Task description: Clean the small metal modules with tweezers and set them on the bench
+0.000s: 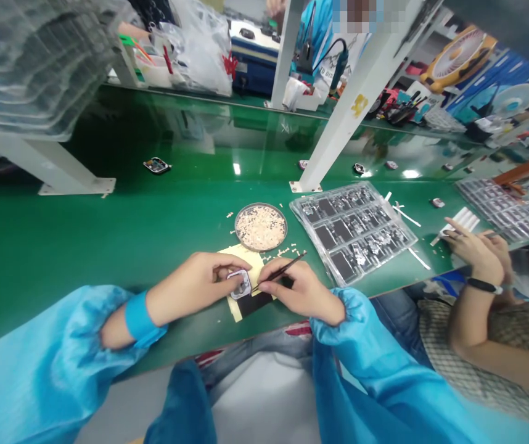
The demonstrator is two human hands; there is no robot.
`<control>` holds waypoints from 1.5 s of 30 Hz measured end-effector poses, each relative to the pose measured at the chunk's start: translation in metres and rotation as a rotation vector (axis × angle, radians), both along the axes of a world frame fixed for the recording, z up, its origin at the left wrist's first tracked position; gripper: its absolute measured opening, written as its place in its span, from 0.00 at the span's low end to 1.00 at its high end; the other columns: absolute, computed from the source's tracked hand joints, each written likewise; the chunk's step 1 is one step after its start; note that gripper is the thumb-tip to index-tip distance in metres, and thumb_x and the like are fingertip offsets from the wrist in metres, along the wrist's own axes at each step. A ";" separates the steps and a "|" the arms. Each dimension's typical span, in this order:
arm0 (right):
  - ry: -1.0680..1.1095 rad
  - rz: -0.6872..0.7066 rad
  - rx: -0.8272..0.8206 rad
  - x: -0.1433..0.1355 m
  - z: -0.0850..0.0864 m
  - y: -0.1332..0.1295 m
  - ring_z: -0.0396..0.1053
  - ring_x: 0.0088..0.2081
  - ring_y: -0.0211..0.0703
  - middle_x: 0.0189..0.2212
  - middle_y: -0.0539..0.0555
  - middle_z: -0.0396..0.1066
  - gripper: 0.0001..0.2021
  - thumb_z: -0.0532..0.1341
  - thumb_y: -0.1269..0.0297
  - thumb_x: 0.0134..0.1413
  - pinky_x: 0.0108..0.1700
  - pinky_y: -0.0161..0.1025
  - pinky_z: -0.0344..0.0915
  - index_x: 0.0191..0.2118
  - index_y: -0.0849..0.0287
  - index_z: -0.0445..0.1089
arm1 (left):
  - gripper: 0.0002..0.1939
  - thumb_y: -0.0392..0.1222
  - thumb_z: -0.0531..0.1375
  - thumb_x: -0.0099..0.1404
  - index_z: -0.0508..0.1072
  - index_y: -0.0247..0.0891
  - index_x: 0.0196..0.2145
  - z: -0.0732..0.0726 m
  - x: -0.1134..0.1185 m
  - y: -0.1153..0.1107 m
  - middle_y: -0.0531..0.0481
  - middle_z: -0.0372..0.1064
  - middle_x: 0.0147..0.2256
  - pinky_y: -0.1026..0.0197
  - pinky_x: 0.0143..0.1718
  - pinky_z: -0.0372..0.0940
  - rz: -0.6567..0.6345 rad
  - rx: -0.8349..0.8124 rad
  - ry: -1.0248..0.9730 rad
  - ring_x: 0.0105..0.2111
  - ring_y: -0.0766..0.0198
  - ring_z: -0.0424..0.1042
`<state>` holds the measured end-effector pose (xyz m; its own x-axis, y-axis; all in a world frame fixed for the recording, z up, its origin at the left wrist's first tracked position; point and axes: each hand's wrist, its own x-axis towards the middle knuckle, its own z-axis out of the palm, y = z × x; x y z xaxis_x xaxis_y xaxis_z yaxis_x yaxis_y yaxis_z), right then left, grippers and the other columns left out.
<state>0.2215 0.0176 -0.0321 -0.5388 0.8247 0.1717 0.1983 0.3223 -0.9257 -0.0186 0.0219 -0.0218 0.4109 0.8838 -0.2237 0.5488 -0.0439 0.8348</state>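
Note:
My left hand [204,280] is closed on a small rounded-square watch case [240,283] with a pale rim, thumb across its inside. Dark tweezers [285,271] are pinched in my right hand [292,287], their tips beside the case's right edge. Beneath both hands lies a yellow sheet [238,311] with a black patch [258,302] on it. Just beyond the sheet stands a round dish [261,227] filled with tiny cream and dark pieces. A few such pieces are scattered on the green table around the dish. What lies under my left thumb is hidden.
A clear compartment tray [354,231] of dark parts lies to the right, with white strips [405,216] beyond it. White posts [352,98] rise from the green bench [84,240]. Far right, a co-worker's hands [477,250] work beside another tray [505,203]. Stacked plastic trays [24,68] stand upper left.

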 end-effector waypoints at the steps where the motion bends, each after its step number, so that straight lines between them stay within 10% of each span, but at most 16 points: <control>1: -0.004 0.001 -0.007 0.000 0.000 0.000 0.75 0.37 0.39 0.35 0.53 0.77 0.03 0.66 0.66 0.60 0.42 0.36 0.72 0.39 0.59 0.75 | 0.16 0.44 0.61 0.63 0.80 0.39 0.46 -0.001 0.000 0.000 0.52 0.77 0.31 0.65 0.28 0.60 0.001 0.005 -0.002 0.27 0.64 0.67; 8: 0.263 -0.094 0.019 -0.001 0.001 0.000 0.77 0.39 0.42 0.35 0.54 0.78 0.03 0.68 0.70 0.57 0.42 0.40 0.75 0.38 0.58 0.74 | 0.17 0.42 0.60 0.63 0.81 0.41 0.48 0.000 0.003 -0.002 0.49 0.80 0.38 0.63 0.34 0.67 0.002 0.043 -0.006 0.33 0.60 0.75; 28: 0.081 -0.081 0.359 -0.009 0.003 0.000 0.77 0.42 0.44 0.38 0.54 0.80 0.06 0.67 0.70 0.59 0.48 0.45 0.76 0.42 0.55 0.76 | 0.17 0.38 0.62 0.58 0.83 0.42 0.44 0.003 0.004 -0.002 0.49 0.81 0.37 0.61 0.37 0.70 0.060 0.017 -0.105 0.35 0.56 0.77; 45: 0.071 0.010 0.293 -0.004 0.005 -0.003 0.77 0.42 0.44 0.38 0.56 0.79 0.07 0.66 0.71 0.59 0.47 0.44 0.76 0.42 0.56 0.76 | 0.19 0.36 0.58 0.60 0.80 0.40 0.48 0.001 0.002 -0.004 0.49 0.80 0.37 0.62 0.31 0.65 0.013 0.011 -0.004 0.31 0.60 0.74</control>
